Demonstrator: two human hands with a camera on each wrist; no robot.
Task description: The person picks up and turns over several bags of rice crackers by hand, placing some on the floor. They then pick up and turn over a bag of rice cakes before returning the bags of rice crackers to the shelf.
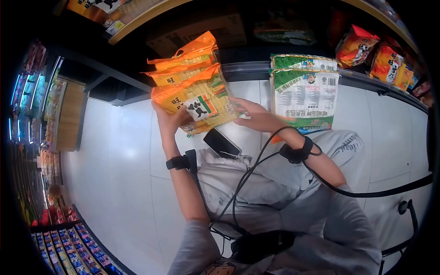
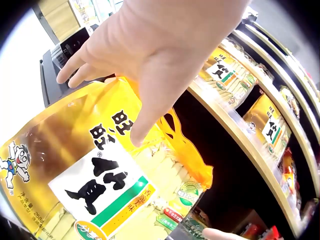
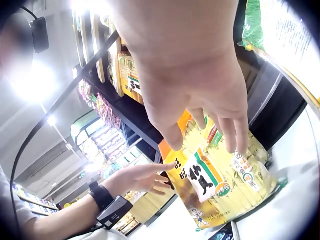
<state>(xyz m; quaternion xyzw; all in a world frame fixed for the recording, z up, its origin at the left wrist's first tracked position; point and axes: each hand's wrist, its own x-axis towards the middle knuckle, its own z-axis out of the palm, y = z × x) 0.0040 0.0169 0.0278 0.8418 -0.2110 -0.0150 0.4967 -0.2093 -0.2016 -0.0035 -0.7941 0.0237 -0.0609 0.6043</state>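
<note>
A yellow-orange bag of rice crackers [image 1: 215,98], with black characters on a white panel, stands at the front of a row of similar bags [image 1: 183,74]. My left hand [image 1: 168,120] is at its left side. In the left wrist view, the left thumb [image 2: 142,117] lies over the front near the top edge, while the fingers extend past that edge. At the bag's right side is my right hand [image 1: 259,118], its fingers extended. In the right wrist view, those fingers [image 3: 227,132] reach down over the bag's front.
Green-and-white bags [image 1: 305,98] stand to the right, before a dark low shelf holding red-orange bags [image 1: 357,46]. A phone [image 1: 222,143] lies on the white floor by the person's legs. Black cables [image 1: 250,172] run across the lap. More shelves [image 1: 50,110] stand at left.
</note>
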